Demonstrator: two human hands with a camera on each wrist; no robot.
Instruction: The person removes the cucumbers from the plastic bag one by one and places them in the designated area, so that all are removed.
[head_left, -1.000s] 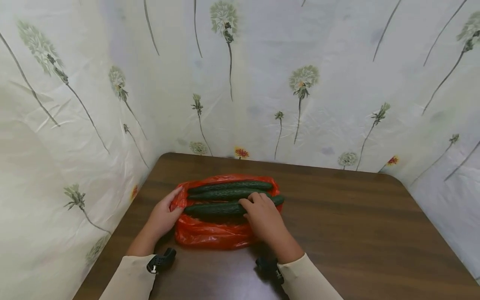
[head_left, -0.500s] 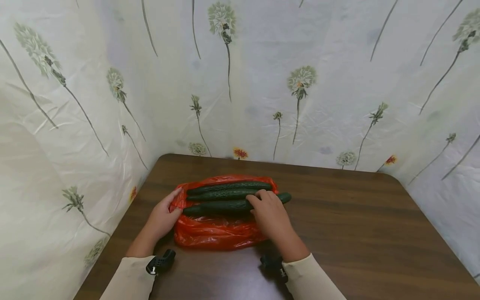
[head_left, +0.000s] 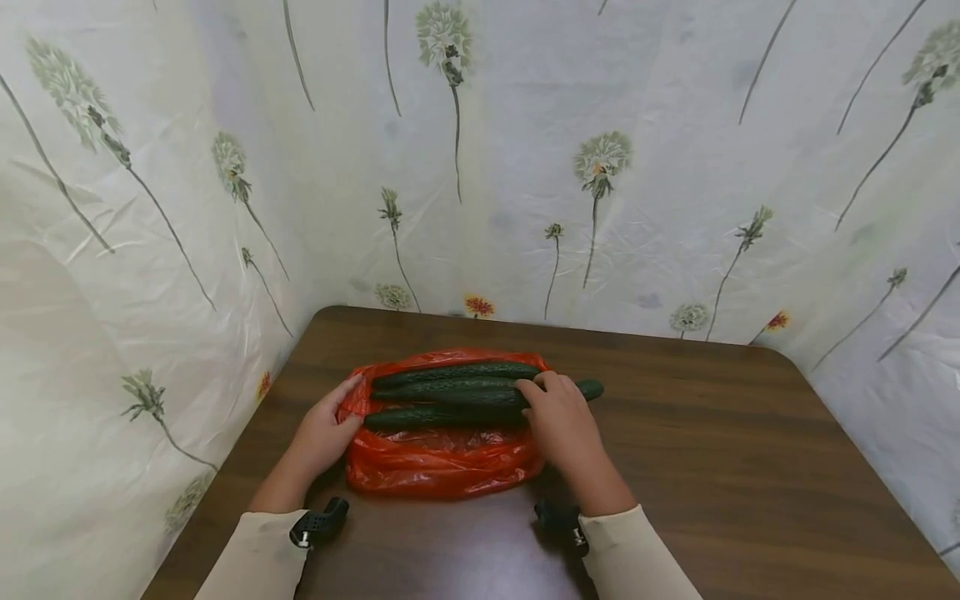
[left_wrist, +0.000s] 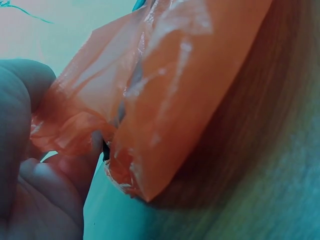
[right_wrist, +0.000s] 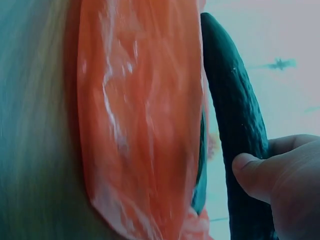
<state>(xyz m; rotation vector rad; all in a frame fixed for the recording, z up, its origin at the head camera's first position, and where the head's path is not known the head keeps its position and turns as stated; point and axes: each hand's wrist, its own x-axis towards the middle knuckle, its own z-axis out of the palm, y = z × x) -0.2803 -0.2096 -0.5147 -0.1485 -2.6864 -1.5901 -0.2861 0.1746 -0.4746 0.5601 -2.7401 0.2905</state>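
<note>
The right hand (head_left: 570,429) grasps one cucumber (right_wrist: 237,105), thumb on the near face and a finger behind it; one tip projects past the hand, beyond the right edge of the bag (head_left: 420,479). The remainder of this cucumber runs back over the bag's mouth, though whether it touches the contents cannot be told. The left hand (head_left: 318,442) pinches the bag's left edge, the thin film gathered between thumb and fingers. The bag, single, red and glossy, lies with its mouth open upward, its near side slumped in folds. At least three cucumbers are present, counting the one grasped; overlap beside the right hand prevents an exact count. The back cucumber (head_left: 457,371) lies lengthwise along the bag's far wall. Two black devices (head_left: 321,523) sit at the wrists, one to each, next to two cream sleeves (head_left: 637,554). Beneath is one brown wood-grain table (head_left: 712,467), rounded at its far corners; beyond it hangs a pale cloth (head_left: 510,125) printed with dandelions and three red blooms.
</note>
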